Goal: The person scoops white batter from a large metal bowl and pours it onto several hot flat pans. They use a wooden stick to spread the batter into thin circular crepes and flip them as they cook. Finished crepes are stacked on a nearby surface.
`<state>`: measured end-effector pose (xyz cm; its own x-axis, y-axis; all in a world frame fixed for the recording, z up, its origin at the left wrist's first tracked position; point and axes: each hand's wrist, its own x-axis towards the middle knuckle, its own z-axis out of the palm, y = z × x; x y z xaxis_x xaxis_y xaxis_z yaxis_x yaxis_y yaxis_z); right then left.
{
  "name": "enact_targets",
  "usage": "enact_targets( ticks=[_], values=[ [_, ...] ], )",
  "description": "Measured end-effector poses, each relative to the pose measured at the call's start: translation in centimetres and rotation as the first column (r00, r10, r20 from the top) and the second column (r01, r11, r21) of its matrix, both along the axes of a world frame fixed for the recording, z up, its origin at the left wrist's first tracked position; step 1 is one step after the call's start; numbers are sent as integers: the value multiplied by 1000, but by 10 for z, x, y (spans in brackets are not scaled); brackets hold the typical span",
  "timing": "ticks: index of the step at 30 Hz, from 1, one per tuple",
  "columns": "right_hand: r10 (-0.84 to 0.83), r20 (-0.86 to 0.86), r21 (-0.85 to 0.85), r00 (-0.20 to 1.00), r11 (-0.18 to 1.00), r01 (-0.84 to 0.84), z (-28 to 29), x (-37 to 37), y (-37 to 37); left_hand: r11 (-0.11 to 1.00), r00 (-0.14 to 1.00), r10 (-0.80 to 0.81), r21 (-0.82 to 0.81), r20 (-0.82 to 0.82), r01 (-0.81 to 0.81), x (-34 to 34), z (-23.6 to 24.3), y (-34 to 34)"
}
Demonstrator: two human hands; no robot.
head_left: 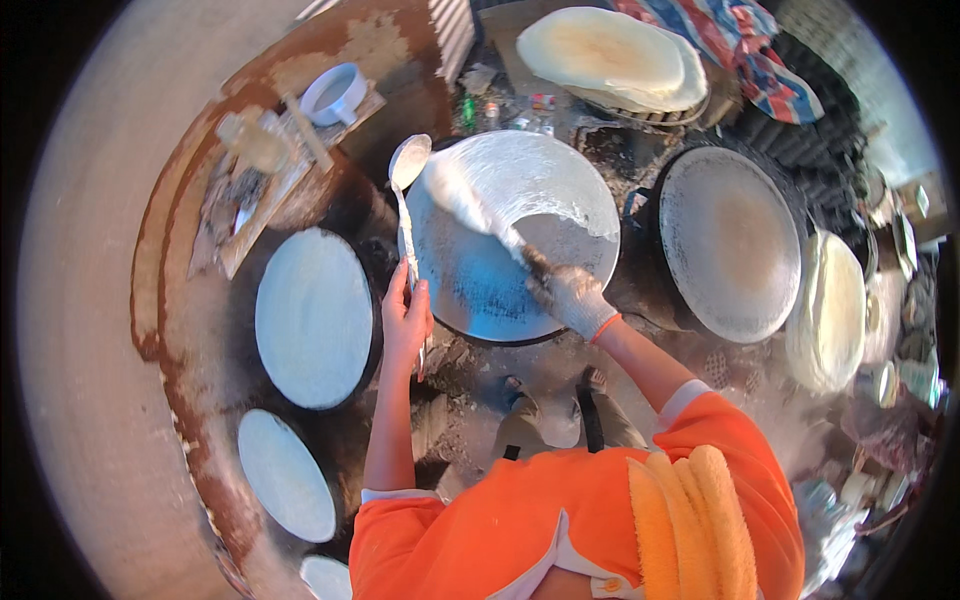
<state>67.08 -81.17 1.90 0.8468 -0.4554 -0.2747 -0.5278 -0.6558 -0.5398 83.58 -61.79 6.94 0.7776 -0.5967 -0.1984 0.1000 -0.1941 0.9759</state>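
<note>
A ladle (410, 162) stands upright in my left hand (407, 318), its fingers closed round the long handle. Pale batter coats its bowl, which is at the left rim of a large round griddle (478, 285). My right hand (577, 300), in a whitish work glove, grips the dark handle of a batter spreader (462, 196). The spreader's broad end is white and smeared by motion, so its exact shape cannot be told. It lies over the griddle's upper left part. A thin white batter layer (545, 165) covers the griddle's far side, while dark metal shows nearer to me.
Another griddle with a browned sheet (728, 245) stands at right, beside a stack of flatbreads (828, 312). More flatbreads (600, 55) lie on a rack at the back. Pale round griddles (312, 318) line the left. A white mug (335, 95) sits on a board.
</note>
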Motion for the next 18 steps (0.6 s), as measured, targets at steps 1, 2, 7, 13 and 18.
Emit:
enact_targets(
  ticks=[1, 2, 7, 13, 18],
  values=[
    [16, 44, 2, 999, 1000, -16, -4, -6, -1, 999, 1000, -23, 22, -2, 23, 7, -3, -11],
    [19, 131, -34, 991, 999, -14, 7, -14, -4, 998, 999, -37, 50, 4, 36, 16, -5, -18],
    [-72, -3, -78, 997, 994, 72, -3, 7, -15, 976, 939, -191, 160, 286, 149, 69, -34, -69],
    [-52, 540, 75, 840, 997, 14, -21, -32, 1, 949, 609, -295, 301, 736, 96, 27, -65, -23],
    [71, 280, 32, 957, 996, -83, -20, -11, 13, 649, 555, -526, 726, 645, -229, 5, -54, 79]
  ],
)
